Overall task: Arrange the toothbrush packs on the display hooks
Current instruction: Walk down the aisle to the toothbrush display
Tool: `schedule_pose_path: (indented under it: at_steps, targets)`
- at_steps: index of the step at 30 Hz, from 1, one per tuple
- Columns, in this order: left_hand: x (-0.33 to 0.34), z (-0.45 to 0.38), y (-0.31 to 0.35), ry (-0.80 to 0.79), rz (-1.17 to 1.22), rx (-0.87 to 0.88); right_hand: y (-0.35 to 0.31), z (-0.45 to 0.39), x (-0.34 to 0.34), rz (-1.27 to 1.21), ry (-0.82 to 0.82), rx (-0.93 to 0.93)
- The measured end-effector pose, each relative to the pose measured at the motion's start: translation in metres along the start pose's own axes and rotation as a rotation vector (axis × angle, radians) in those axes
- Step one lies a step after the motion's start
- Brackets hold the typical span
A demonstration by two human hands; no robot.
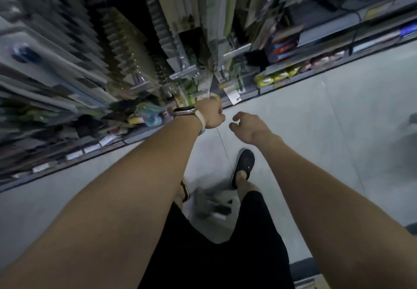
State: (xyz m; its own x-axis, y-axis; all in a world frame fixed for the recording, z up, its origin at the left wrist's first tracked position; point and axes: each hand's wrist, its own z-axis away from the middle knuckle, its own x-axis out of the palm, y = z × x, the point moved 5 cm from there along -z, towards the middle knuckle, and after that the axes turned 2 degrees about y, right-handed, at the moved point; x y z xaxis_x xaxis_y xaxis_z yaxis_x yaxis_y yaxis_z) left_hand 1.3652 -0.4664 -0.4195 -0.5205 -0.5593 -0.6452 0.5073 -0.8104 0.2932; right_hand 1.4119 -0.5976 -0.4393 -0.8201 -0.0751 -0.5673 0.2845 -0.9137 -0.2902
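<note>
Blurred hanging packs (191,18) crowd the far racks; left hand (212,114) pinches one pack (213,95), right hand (248,128) loosely spread.

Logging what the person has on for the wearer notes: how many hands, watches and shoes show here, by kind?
hands: 2, left hand and right hand
wristwatch: 1
shoes: 2, black shoe and a partly hidden shoe
Total: 5

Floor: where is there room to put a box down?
Bare floor lies right of the right hand, between the shelf edge and the black shoe. It is crowded at the hanging packs, where the left hand reaches.
</note>
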Motion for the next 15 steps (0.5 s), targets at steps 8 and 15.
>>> schedule_pose_path:
  at_steps: [8, 15]
  targets:
    - [0.158, -0.080, -0.098, -0.059, 0.056, -0.025, 0.004, -0.113, 0.156, 0.118, -0.053, -0.070]
    - [0.260, -0.173, -0.196, 0.109, 0.030, -0.115, 0.012, -0.244, 0.257, 0.246, 0.032, -0.171]
